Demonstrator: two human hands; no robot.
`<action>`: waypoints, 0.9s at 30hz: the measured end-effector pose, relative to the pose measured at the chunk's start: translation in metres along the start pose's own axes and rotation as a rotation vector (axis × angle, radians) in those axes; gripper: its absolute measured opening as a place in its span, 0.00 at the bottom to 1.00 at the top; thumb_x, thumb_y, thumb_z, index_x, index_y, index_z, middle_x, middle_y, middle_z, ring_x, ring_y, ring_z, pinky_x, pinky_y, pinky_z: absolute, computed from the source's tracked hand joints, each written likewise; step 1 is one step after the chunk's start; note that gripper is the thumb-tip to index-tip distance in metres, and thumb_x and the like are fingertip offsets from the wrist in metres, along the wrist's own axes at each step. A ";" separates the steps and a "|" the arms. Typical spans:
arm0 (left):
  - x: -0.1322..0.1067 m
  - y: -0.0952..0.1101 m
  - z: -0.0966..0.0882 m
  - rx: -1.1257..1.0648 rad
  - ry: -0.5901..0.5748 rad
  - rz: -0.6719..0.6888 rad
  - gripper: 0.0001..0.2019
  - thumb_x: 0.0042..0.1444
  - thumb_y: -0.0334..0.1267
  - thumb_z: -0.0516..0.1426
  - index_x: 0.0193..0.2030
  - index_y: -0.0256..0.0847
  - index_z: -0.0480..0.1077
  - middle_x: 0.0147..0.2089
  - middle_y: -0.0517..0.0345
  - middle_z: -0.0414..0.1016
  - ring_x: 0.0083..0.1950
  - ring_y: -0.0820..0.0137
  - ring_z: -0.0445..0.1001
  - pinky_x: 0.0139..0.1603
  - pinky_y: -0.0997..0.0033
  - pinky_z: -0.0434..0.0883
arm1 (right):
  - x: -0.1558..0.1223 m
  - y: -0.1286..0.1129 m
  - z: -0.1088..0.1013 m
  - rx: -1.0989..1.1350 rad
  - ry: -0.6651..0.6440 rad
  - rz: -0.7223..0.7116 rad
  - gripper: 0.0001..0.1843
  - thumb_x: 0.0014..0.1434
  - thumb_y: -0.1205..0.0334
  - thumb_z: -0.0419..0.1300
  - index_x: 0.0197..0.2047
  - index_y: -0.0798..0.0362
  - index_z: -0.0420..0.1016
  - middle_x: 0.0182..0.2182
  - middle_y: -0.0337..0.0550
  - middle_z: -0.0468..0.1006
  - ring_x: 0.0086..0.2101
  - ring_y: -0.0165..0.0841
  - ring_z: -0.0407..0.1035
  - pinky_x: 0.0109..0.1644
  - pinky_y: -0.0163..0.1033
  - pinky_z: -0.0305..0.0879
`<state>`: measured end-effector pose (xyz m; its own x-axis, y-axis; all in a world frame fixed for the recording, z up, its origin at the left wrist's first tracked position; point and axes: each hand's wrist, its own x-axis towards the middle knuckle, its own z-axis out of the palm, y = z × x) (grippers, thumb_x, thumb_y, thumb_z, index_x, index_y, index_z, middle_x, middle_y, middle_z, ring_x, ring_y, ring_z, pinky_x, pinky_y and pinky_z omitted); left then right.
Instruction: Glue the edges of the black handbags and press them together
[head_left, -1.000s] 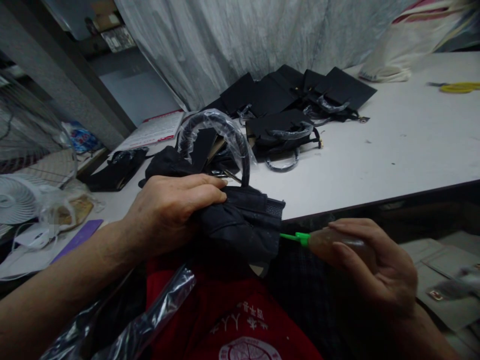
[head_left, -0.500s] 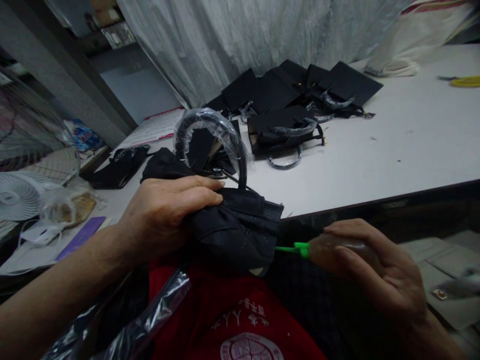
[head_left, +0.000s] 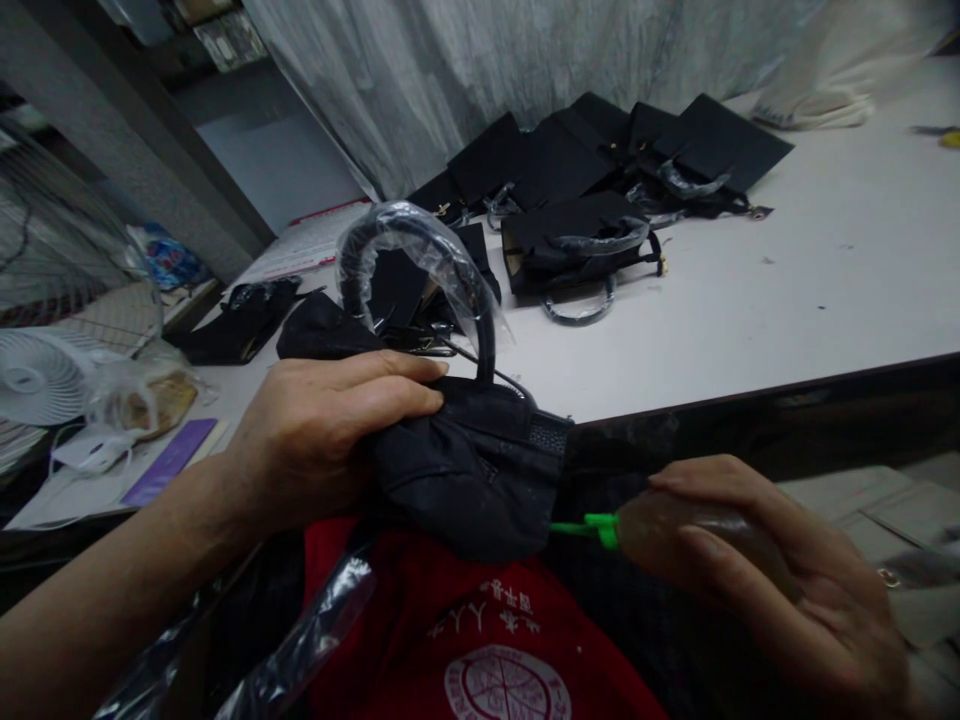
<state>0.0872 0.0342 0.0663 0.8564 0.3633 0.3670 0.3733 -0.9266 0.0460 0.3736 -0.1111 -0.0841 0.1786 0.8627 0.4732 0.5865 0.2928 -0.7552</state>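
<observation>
In the head view my left hand [head_left: 330,430] is closed on a black handbag [head_left: 465,480], thumb and fingers pinching its top near the base of a handle. That arched handle [head_left: 409,225] is wrapped in clear plastic and stands up behind the hand. My right hand [head_left: 802,560] wraps round a soft squeeze bottle [head_left: 690,530] of brownish contents. The bottle's thin green nozzle [head_left: 581,525] points left, its tip at the bag's right edge; whether it touches is hard to tell. A second plastic-wrapped handle [head_left: 315,630] hangs below, over the red apron [head_left: 480,590].
Several black bags and panels [head_left: 577,240] lie on the white table [head_left: 750,300]. A white fan [head_left: 37,375], a purple strip [head_left: 169,460] and a plastic bag [head_left: 157,395] are at the left. Beige bags [head_left: 855,510] lie lower right, below the table edge.
The view has shifted slightly. My right hand and the bottle sit a little lower, the nozzle still by the bag's right edge. My left hand keeps its hold on the bag.
</observation>
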 end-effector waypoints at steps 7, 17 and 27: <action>-0.002 -0.003 0.002 -0.011 -0.017 0.005 0.09 0.57 0.38 0.55 0.44 0.48 0.72 0.51 0.57 0.78 0.46 0.66 0.79 0.41 0.73 0.78 | 0.002 0.003 -0.003 -0.052 0.084 -0.085 0.16 0.56 0.64 0.60 0.49 0.50 0.72 0.41 0.47 0.74 0.38 0.39 0.70 0.38 0.44 0.68; -0.006 -0.003 0.005 0.020 -0.054 0.007 0.10 0.56 0.33 0.55 0.44 0.47 0.72 0.51 0.57 0.78 0.46 0.66 0.79 0.39 0.74 0.77 | -0.002 0.002 -0.001 -0.181 0.122 -0.199 0.21 0.53 0.64 0.63 0.51 0.50 0.71 0.44 0.50 0.74 0.37 0.41 0.71 0.35 0.46 0.68; -0.021 0.002 0.005 -0.027 -0.029 -0.056 0.09 0.56 0.35 0.56 0.44 0.47 0.73 0.47 0.56 0.79 0.43 0.67 0.80 0.36 0.75 0.78 | 0.010 0.001 0.009 -0.054 0.157 -0.103 0.17 0.55 0.65 0.61 0.49 0.50 0.71 0.42 0.47 0.73 0.40 0.40 0.70 0.40 0.45 0.68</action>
<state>0.0715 0.0248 0.0543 0.8446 0.4170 0.3358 0.4116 -0.9068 0.0911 0.3692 -0.0984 -0.0842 0.2344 0.7530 0.6149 0.6488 0.3498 -0.6757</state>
